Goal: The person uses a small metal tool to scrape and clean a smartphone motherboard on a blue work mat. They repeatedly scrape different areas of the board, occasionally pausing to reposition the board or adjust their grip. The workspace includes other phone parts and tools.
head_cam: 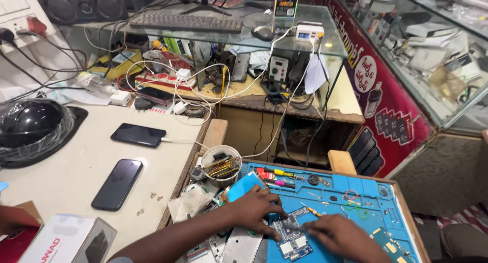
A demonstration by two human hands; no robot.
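Note:
A blue circuit board (292,237) lies on a blue work mat (366,214) at the bottom middle of the head view. My left hand (251,207) rests on the board's left edge with its fingers pressing it down. My right hand (338,235) holds a thin yellow-handled screwdriver (311,210), with the handle sticking up to the left. Its tip is hidden, so I cannot tell where it points. Along the mat's far edge lie more small screwdrivers (277,174). A blue phone cover (243,186) sits just behind my left hand.
A round cup of tools (220,165) stands left of the mat. Two dark phones (118,183) (138,135) lie on the beige counter (61,171), one on a white cable. A white box (68,240) and another person's arm (10,218) are at bottom left. Behind are tangled cables, a soldering station (278,69) and a keyboard (185,22).

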